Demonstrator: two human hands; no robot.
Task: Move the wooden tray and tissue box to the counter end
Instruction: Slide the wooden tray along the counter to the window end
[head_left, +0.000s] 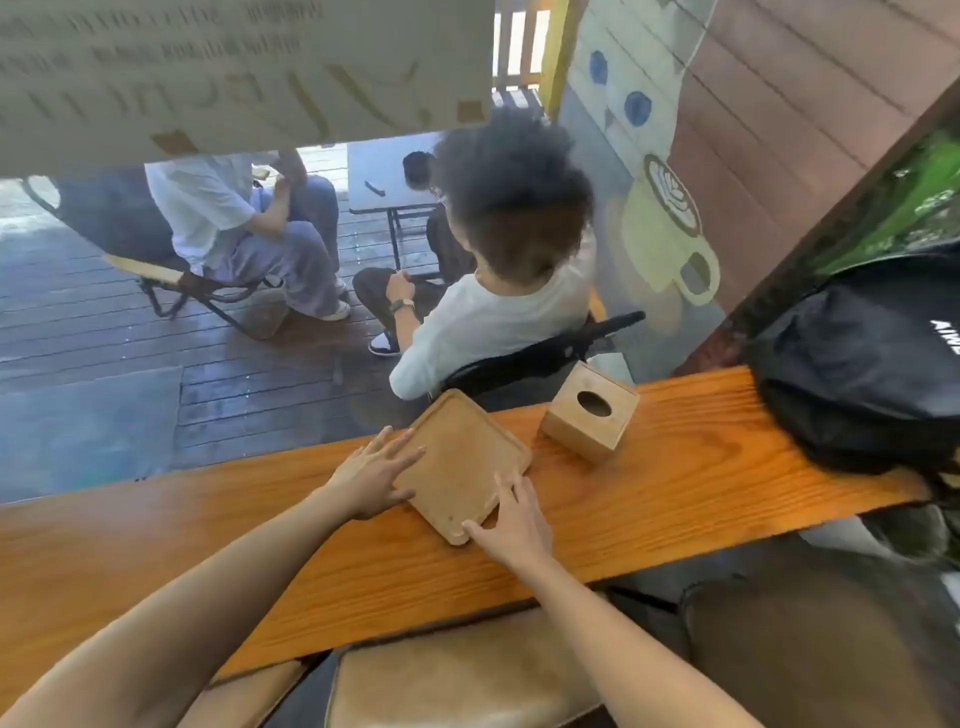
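Note:
A flat wooden tray (460, 457) lies on the orange wooden counter (675, 483), turned at an angle, its far corner reaching past the counter's far edge. My left hand (371, 475) rests with spread fingers against the tray's left edge. My right hand (511, 519) presses its fingers on the tray's near right corner. Neither hand has lifted it. A cube-shaped wooden tissue box (592, 418) with an oval hole on top stands on the counter just right of the tray, untouched.
A black backpack (857, 358) fills the counter's right end. Beyond the counter a person sits in a black chair (545, 353) with their back to me; another person sits further left on the deck. A padded stool (457, 675) is below the counter.

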